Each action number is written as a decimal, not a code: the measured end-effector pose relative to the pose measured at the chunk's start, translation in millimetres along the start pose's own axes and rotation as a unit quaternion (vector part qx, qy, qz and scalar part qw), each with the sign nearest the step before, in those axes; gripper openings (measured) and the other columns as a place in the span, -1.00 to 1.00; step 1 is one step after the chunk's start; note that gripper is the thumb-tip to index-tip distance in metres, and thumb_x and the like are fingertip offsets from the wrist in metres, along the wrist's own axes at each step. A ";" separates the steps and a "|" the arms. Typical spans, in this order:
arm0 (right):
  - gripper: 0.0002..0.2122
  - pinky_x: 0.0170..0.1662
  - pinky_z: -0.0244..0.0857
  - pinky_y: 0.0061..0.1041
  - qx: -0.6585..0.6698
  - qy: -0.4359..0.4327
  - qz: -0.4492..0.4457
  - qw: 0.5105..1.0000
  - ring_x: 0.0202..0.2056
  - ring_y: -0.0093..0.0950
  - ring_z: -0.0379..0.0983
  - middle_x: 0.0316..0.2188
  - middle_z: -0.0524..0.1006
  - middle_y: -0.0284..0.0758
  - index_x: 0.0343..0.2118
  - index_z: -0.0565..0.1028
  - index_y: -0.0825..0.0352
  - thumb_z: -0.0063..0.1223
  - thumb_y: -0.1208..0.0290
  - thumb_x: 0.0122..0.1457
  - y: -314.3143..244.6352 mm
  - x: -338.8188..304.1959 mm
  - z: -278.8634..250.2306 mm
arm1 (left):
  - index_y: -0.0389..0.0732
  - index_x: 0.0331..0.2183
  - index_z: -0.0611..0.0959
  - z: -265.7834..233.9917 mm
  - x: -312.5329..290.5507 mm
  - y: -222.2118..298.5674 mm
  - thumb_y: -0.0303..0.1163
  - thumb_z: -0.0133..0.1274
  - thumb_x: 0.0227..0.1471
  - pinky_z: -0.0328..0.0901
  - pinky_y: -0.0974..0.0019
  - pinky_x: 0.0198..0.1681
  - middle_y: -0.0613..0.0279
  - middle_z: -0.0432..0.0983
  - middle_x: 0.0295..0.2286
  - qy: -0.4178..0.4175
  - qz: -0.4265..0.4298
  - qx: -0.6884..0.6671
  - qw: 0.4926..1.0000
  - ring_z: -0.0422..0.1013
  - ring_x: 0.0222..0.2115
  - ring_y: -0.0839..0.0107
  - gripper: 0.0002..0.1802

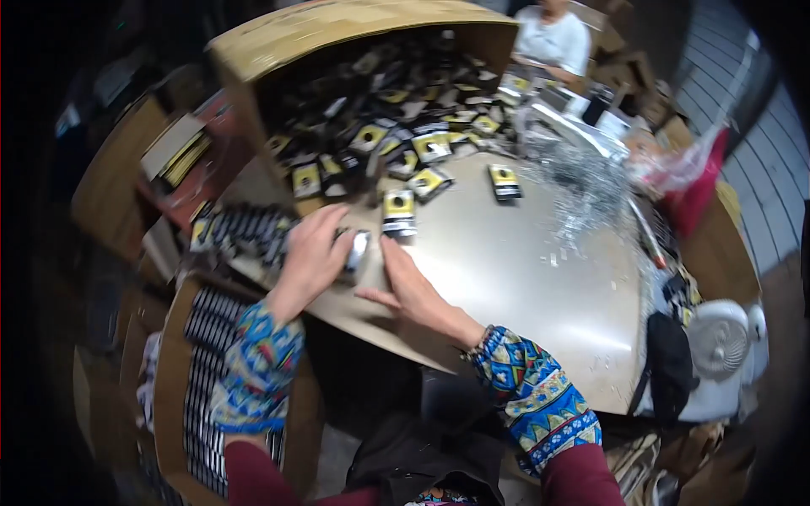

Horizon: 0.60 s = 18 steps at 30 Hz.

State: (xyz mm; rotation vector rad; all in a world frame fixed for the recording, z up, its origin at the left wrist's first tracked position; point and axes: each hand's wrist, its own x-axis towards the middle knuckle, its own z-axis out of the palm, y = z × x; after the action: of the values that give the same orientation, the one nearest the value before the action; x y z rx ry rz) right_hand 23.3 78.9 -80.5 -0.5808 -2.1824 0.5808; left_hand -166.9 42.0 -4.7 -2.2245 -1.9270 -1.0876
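Note:
My left hand (314,253) is closed over the right end of a row of upright black packets (245,229) along the table's near left edge. A shiny end packet (358,251) shows beside its thumb. My right hand (415,291) is open, fingers stretched forward and thumb apart, with nothing visible in it. Just beyond its fingertips a black, yellow and white packet (399,212) lies flat. Similar packets (433,145) spill in a heap from a large cardboard box (363,27) on its side. Another lone packet (504,182) lies farther right on the metal tabletop (515,270).
At lower left, an open carton (173,371) holds rows of packed packets. Clear plastic scraps (582,185) cover the table's right side. A white fan (717,341) and a black object (671,363) stand at the right. Another person (553,40) is beyond the box.

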 end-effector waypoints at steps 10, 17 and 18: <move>-0.52 -0.10 0.36 -0.46 0.217 0.401 0.438 0.775 -0.16 -0.47 0.45 -0.18 0.52 -0.30 0.12 0.31 0.41 0.14 0.36 0.17 115.5 -98.5 -224.7 | -0.24 -0.07 0.48 136.2 83.2 139.9 -0.27 0.04 0.08 0.29 0.12 -0.04 0.04 0.45 -0.15 -0.224 0.200 0.001 0.954 0.36 -0.08 0.08 -0.61; -0.57 -0.05 0.35 -0.49 0.250 0.674 0.236 0.653 -0.13 -0.48 0.45 -0.18 0.51 -0.35 0.02 0.34 0.31 0.23 0.43 0.10 215.5 -162.3 -342.1 | -0.06 -0.38 0.68 272.8 191.5 145.3 -0.32 0.00 0.04 0.21 0.06 -0.06 0.18 0.59 -0.33 -0.235 0.208 0.379 0.871 0.40 -0.13 0.20 -0.83; -0.63 -0.04 0.36 -0.49 0.259 0.682 0.203 0.653 -0.12 -0.47 0.45 -0.18 0.52 -0.34 -0.04 0.38 0.29 0.24 0.45 0.10 222.9 -158.1 -348.7 | -0.05 -0.45 0.71 280.6 204.6 132.3 -0.27 -0.01 0.05 0.19 0.11 -0.01 0.14 0.61 -0.32 -0.186 0.170 0.307 0.918 0.39 -0.09 0.21 -0.78</move>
State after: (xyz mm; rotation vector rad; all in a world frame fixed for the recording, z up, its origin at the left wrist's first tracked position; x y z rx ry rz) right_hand 436.2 238.7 -95.2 -0.7939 -0.3937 0.6224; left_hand 86.8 307.7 -60.8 -2.3342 -1.5670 0.0067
